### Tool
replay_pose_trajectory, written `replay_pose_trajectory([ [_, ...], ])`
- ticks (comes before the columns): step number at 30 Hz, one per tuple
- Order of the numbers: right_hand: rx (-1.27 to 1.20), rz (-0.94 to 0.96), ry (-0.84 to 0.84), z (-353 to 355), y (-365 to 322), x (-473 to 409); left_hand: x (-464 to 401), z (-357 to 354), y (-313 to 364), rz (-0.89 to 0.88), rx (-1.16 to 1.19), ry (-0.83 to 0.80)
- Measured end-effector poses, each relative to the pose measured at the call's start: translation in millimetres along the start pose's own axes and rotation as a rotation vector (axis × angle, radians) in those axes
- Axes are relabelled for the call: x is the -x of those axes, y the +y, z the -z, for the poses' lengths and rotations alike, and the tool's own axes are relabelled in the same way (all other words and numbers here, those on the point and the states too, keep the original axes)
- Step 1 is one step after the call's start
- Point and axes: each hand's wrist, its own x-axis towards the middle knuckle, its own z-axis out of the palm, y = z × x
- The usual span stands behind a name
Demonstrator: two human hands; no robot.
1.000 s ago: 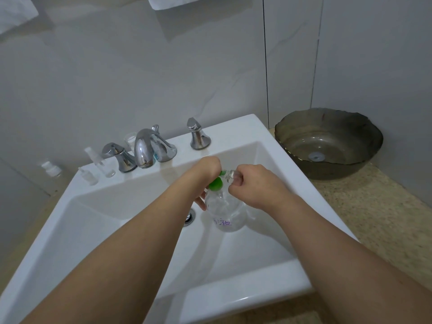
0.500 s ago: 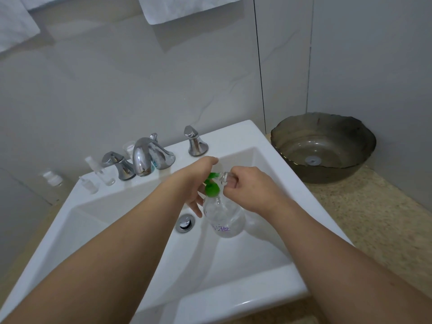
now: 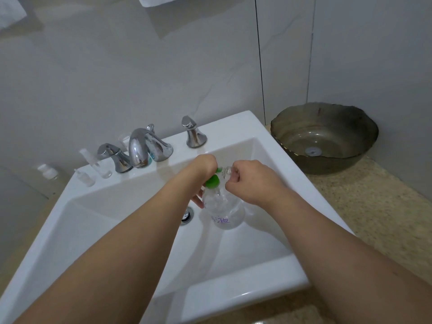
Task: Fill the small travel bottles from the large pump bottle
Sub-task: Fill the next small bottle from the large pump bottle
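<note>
— Big pump bottle, where?
— Down in the white sink, near the drain. Standing up tall, neck up, bottom down.
— And the green pump?
— Right on top, with the spout pointing right, toward the right hand.
— And the left hand?
— Curled over the green pump from the left side, fingers wrapped down past the neck. Ready to push, by the look of it.
— The right hand?
— Closed in a pinch on a small travel bottle. Clear, and held right at the spout. Too small to see the mouth, so cannot tell if lined up.
— Nearer to the spout, which hand?
— Both very close. Left on the pump itself, right just beside it, on the spout side.
— So what next?
— Probably a push straight down with the left, keeping the little one still at the spout. Could drip into the sink if held off to one side.
— Any more little ones?
— Yes, other small bottles on the sink edge, left of the tap, well apart from the hands.
— Anything different from half a second ago?
— Hardly. Same grips, same spot in the sink. Only the view tipped a bit.
</note>
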Motion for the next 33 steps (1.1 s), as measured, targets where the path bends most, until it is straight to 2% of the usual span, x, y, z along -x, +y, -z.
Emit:
replay_pose_trajectory([
  [14,-0.011,0.011,0.011,-1,0,-1,4,1,-2,0.010,0.071,0.007],
  [22,-0.074,0.013,0.002,-2,-3,-1,-7,18,-6,0.046,0.148,-0.178],
  [33,-0.102,-0.004,-0.045,-1,-1,0,-6,16,-3,0.037,0.090,-0.165],
])
